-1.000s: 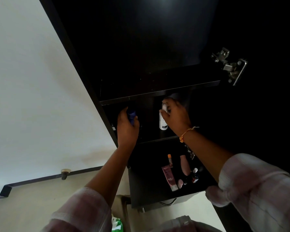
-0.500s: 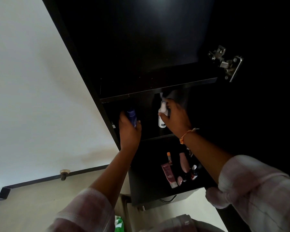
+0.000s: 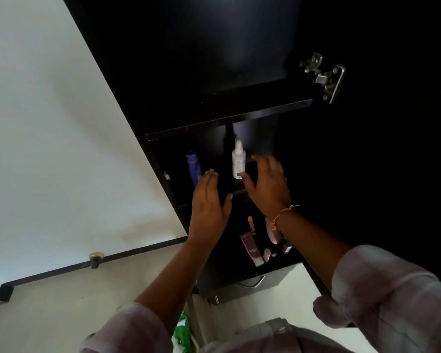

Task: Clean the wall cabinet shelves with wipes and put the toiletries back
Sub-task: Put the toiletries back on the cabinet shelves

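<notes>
A dark wall cabinet (image 3: 227,115) stands open above me. On its middle shelf a blue bottle (image 3: 193,167) stands at the left and a white spray bottle (image 3: 238,159) stands near the centre. My left hand (image 3: 209,207) hovers just below and right of the blue bottle, fingers straight, holding nothing. My right hand (image 3: 267,184) is spread beside the white spray bottle, its thumb close to the bottle's base, gripping nothing. On the lower shelf lie a pink tube (image 3: 250,247), an orange-capped stick (image 3: 250,224) and a few small bottles (image 3: 278,245).
A metal hinge (image 3: 323,77) sits at the cabinet's upper right, by the open door. A white wall (image 3: 49,123) fills the left. A dark drawer unit with a metal handle (image 3: 250,284) stands below the cabinet. A green pack (image 3: 182,332) shows near my chest.
Both hands have let go of the bottles and drawn back downward. The blue bottle and the white spray bottle now stand free on the middle shelf.
</notes>
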Action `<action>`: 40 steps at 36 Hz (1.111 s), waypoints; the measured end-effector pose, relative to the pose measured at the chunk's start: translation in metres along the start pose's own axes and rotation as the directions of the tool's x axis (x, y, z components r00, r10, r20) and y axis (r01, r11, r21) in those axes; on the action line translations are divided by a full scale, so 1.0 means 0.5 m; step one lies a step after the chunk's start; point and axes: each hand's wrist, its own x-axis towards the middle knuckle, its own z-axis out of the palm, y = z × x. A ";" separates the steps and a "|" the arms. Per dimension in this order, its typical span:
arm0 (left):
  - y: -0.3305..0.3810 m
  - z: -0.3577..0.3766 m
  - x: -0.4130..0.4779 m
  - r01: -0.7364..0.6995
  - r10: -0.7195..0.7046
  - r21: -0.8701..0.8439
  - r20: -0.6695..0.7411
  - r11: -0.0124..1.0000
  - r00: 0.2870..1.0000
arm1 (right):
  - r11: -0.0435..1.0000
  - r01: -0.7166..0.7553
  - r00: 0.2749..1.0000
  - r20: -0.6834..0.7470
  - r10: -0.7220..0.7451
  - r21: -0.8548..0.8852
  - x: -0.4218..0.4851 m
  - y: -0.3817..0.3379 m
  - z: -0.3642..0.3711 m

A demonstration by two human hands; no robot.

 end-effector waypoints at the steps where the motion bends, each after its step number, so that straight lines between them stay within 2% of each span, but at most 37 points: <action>1: 0.004 0.005 -0.013 -0.016 0.016 -0.004 0.016 1.000 1.000 | 1.000 0.002 1.000 0.010 -0.002 0.001 -0.013 0.003 -0.002; 8: 0.016 0.065 -0.098 0.028 -0.022 -0.025 0.205 0.999 0.979 | 0.999 -0.033 0.994 0.106 0.035 -0.019 -0.105 0.043 -0.016; 13: 0.021 0.109 -0.151 0.172 -0.132 -0.079 0.369 0.982 0.920 | 0.991 -0.128 0.971 0.202 0.130 -0.026 -0.161 0.093 -0.011; 19: 0.018 0.139 -0.200 0.368 -0.275 -0.099 0.495 0.925 0.824 | 0.958 -0.274 0.904 0.318 0.285 -0.081 -0.232 0.151 -0.010; 24: 0.007 0.179 -0.236 0.419 -0.325 -0.049 0.552 0.906 0.768 | 0.899 -0.378 0.816 0.378 0.437 -0.224 -0.286 0.201 0.007; 29: -0.002 0.231 -0.262 0.488 -0.393 -0.005 0.584 0.873 0.710 | 0.850 -0.457 0.757 0.387 0.527 -0.263 -0.329 0.235 0.025; 36: -0.008 0.300 -0.274 0.507 -0.397 0.012 0.638 0.862 0.659 | 0.824 -0.463 0.725 0.395 0.563 -0.325 -0.354 0.275 0.066; 40: -0.003 0.336 -0.274 0.462 -0.343 -0.022 0.638 0.886 0.689 | 0.824 -0.480 0.735 0.375 0.564 -0.300 -0.355 0.285 0.083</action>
